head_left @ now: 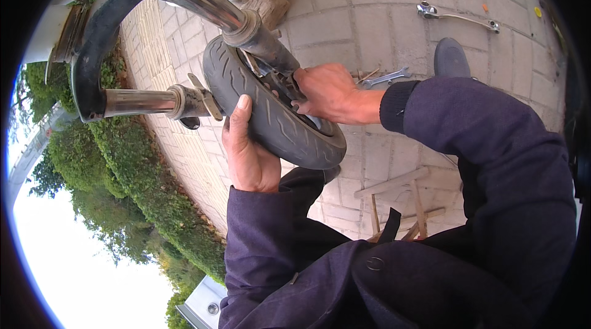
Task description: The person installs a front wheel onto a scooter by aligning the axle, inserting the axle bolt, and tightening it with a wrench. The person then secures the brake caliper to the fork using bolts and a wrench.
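Note:
A small scooter wheel with a black treaded tire (283, 110) sits tilted between the two legs of a front fork (206, 0). My left hand (249, 153) is wrapped round the near side of the tire, thumb pressed on the tread. Beside the hub my right hand (335, 92) is closed, its fingers bent in at the lower end of the upper fork leg (265, 43). What those fingertips hold is hidden by the hand and the wheel. The other fork leg (141, 101) ends left of the tire, by a metal bracket (206, 96).
An open-end wrench (386, 77) lies on the paving (320, 15) just beyond my right wrist. Farther right is a long-handled socket wrench (458, 18), near my shoe (452, 58). A wooden frame (394, 182) stands below my right forearm. Hedges (141, 187) line the left.

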The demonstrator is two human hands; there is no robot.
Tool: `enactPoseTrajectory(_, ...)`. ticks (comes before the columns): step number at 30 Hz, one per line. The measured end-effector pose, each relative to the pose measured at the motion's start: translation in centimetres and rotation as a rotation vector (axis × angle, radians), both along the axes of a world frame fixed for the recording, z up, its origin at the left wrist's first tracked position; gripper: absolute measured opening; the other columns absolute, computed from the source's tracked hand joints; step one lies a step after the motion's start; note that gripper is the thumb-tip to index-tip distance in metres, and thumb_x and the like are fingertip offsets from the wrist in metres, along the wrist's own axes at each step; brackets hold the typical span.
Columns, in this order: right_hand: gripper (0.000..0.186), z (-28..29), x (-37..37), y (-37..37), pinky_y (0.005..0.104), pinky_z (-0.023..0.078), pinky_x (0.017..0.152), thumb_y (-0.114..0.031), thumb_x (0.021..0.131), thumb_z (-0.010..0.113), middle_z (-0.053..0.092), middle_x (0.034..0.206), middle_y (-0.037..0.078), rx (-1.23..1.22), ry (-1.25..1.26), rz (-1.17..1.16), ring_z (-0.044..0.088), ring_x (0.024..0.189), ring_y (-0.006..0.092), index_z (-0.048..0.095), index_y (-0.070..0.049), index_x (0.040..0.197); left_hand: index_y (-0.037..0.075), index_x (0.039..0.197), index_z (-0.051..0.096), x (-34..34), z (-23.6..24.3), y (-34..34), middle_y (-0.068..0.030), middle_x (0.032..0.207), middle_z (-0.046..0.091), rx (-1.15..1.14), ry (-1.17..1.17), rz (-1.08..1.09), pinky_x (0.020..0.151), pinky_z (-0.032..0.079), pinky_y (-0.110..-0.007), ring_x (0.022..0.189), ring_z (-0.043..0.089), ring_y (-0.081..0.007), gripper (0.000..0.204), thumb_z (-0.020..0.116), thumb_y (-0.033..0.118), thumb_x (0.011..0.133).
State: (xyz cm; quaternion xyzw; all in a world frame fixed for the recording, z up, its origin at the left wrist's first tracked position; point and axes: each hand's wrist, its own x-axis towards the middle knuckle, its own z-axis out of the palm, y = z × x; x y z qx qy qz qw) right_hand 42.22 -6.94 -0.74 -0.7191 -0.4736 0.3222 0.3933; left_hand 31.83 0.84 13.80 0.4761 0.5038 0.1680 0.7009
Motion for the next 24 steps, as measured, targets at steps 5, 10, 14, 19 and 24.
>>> enactPoseTrajectory(5,0.045,-0.1,-0.7,0.1,0.0510,0.053,0.070,-0.037,0.080,0.080,0.068,0.077,0.021,0.041,-0.058,-0.066,0.069,0.080,0.0419,0.062,0.003,0.092,0.000,0.141,0.051,0.1,0.2,0.4,-0.0166,0.126,0.065,-0.016,0.009,-0.007,0.105,0.050,-0.044,0.117,0.063,-0.0280,0.050,0.062,0.028,0.101)
enactPoseTrajectory(10,0.038,0.4,-0.4,0.2,0.0504,0.054,0.070,-0.030,0.078,0.077,0.068,0.077,0.021,-0.014,0.031,-0.067,0.069,0.079,0.0420,0.062,0.002,0.093,0.001,0.140,0.051,0.0,-0.2,-0.4,-0.0156,0.126,0.065,0.019,0.005,-0.051,0.107,0.048,-0.044,0.119,0.061,-0.0274,0.052,0.063,0.032,0.100)
enactPoseTrajectory(14,0.030,0.7,-0.3,0.2,0.0504,0.054,0.069,-0.021,0.075,0.074,0.069,0.078,0.022,-0.004,0.036,-0.082,0.070,0.079,0.0423,0.064,0.001,0.092,0.002,0.139,0.052,-0.4,-0.9,-1.4,-0.0148,0.127,0.063,0.038,0.020,-0.076,0.108,0.046,-0.043,0.119,0.060,-0.0274,0.055,0.064,0.037,0.098)
enactPoseTrajectory(19,0.028,0.6,-0.6,0.4,0.0508,0.054,0.069,-0.020,0.075,0.073,0.070,0.080,0.023,-0.036,0.028,-0.098,0.070,0.080,0.0423,0.065,0.001,0.092,-0.001,0.138,0.046,-1.1,-2.5,-5.3,-0.0109,0.128,0.057,0.295,0.135,-0.106,0.104,0.044,-0.037,0.116,0.056,-0.0203,0.059,0.075,0.018,0.090)
enactPoseTrajectory(24,0.038,0.2,-0.6,0.2,0.0513,0.054,0.069,-0.034,0.084,0.074,0.069,0.078,0.023,0.025,0.029,-0.091,0.070,0.079,0.0437,0.064,0.002,0.093,-0.002,0.130,0.056,-1.1,-2.6,-3.9,-0.0153,0.114,0.069,0.281,0.140,-0.092,0.092,0.053,-0.038,0.101,0.067,-0.0243,0.051,0.071,0.025,0.089)
